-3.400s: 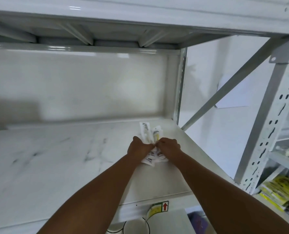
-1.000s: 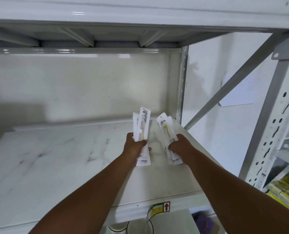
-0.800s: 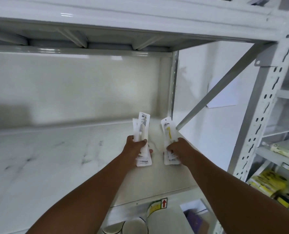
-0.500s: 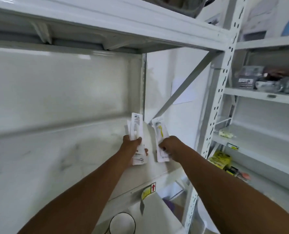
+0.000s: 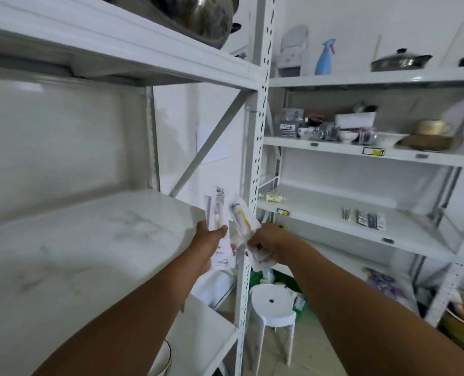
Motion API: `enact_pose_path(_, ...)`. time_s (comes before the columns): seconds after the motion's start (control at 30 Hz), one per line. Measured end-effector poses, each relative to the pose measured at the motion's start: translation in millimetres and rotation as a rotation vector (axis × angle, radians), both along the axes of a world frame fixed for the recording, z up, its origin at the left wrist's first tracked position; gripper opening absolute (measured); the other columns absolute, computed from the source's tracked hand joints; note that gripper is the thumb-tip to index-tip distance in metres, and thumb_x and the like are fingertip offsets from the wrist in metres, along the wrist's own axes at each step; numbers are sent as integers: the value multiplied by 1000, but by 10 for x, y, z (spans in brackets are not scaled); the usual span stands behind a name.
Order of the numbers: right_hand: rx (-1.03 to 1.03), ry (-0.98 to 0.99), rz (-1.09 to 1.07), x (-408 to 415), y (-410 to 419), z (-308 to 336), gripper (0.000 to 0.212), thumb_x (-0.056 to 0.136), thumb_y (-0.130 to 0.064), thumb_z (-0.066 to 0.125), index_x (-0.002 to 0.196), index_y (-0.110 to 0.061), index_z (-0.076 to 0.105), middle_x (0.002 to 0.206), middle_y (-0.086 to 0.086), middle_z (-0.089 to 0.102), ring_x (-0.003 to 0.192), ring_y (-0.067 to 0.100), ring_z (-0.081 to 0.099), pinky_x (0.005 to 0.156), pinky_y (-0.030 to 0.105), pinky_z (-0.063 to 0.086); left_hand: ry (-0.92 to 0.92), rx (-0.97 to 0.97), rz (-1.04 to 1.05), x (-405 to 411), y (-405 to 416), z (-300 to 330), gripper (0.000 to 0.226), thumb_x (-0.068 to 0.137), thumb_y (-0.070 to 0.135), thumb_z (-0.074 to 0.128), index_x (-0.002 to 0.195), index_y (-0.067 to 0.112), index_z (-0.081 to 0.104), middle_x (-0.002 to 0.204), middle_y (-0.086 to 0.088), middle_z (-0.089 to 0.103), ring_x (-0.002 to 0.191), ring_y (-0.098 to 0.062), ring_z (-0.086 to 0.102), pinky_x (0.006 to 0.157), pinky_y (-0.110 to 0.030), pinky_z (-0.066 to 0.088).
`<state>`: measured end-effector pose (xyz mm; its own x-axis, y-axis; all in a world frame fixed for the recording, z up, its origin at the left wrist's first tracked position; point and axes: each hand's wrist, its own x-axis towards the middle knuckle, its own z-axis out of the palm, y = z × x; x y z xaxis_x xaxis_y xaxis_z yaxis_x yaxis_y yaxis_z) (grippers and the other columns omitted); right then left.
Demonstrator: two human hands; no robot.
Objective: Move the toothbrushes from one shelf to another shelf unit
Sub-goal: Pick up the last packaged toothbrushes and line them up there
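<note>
My left hand grips a bundle of white packaged toothbrushes, held upright. My right hand grips a second bundle of packaged toothbrushes, one with a yellow handle, tilted to the left. Both bundles hang in the air at the right front corner of the white marbled shelf, just in front of the perforated upright post. To the right stands a second shelf unit; its middle shelf holds a few small packets.
A white plastic stool stands on the floor between the two units. The right unit's upper shelves carry bowls, a blue spray bottle and a lidded pan. A large metal pot sits above the left shelf.
My view has swung right from the left shelf toward the right unit. Both hands have lifted the toothbrush bundles off the shelf and carried them right, to its corner.
</note>
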<state>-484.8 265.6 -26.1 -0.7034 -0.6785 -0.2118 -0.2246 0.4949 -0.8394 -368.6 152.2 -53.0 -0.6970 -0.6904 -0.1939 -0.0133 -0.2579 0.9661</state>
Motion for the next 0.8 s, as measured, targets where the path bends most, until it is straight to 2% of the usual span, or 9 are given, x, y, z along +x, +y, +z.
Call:
enact_pose_path(0.07, -21, -27, -26, -50, 206, -19, 24, 75, 5, 54, 63, -9, 39, 53, 10, 36, 35, 15, 36, 49, 23, 32, -19, -51, -24, -91, 159, -15, 48, 81, 34, 67, 117, 20, 40, 102, -23, 62, 86, -36, 72, 71, -65, 55)
enact_pose_path(0.13, -52, -75, -79, -133, 410, -76, 22, 76, 6, 54, 64, -8, 42, 45, 10, 38, 27, 14, 36, 45, 20, 34, 1, -54, -38, -152, 351, -39, 38, 90, 26, 63, 117, 16, 39, 94, -23, 61, 64, -27, 72, 56, -49, 60)
enact_pose_path(0.2, -59, -120, -138, -195, 626, -122, 19, 83, 4, 56, 69, -6, 47, 39, 9, 45, 22, 14, 39, 39, 17, 39, 17, -36, -53, -217, 547, -92, 33, 95, 21, 58, 120, 12, 39, 93, -25, 61, 55, -24, 69, 53, -42, 58)
enact_pose_path(0.3, -70, -176, -212, -267, 917, -164, 8, 87, 3, 54, 94, 1, 54, 61, 16, 50, 22, 15, 41, 35, 16, 39, -6, -114, -92, -306, 836, -174, 30, 97, 17, 54, 121, 11, 38, 88, -17, 60, 43, -15, 65, 42, -28, 52)
enact_pose_path(0.4, -68, -180, -284, -333, 1138, -236, 17, 90, 2, 50, 106, -1, 54, 70, 18, 53, 29, 17, 47, 38, 17, 41, 4, -78, -171, -408, 1090, -253, 36, 96, 13, 57, 127, 15, 39, 103, -17, 63, 57, -24, 69, 51, -37, 58)
enact_pose_path(0.53, -119, -194, -397, -421, 1389, -313, 16, 89, 3, 50, 105, -2, 53, 86, 26, 63, 44, 21, 48, 47, 24, 44, -3, -54, -248, -550, 1285, -306, 39, 95, 10, 56, 129, 18, 38, 102, -17, 64, 63, -27, 69, 55, -37, 57)
enact_pose_path(0.63, -191, -212, -487, -512, 1564, -385, 16, 91, 5, 49, 106, 1, 51, 70, 17, 55, 34, 20, 52, 39, 19, 39, 1, -36, -287, -666, 1370, -318, 41, 95, 5, 56, 130, 15, 37, 105, -21, 62, 63, -28, 67, 55, -37, 56)
enact_pose_path(0.73, -230, -239, -551, -640, 1729, -501, 34, 89, 6, 53, 122, 5, 50, 83, 20, 55, 53, 24, 52, 36, 19, 41, -1, -1, -336, -806, 1466, -356, 37, 95, 1, 54, 126, 14, 38, 115, -25, 62, 60, -29, 68, 48, -34, 56)
enact_pose_path(0.8, -230, -254, -576, -685, 1841, -548, 31, 90, 6, 54, 120, 3, 50, 76, 17, 54, 55, 23, 51, 33, 17, 40, 0, 13, -356, -908, 1537, -392, 35, 95, -2, 53, 121, 16, 38, 106, -17, 62, 50, -23, 70, 43, -31, 55)
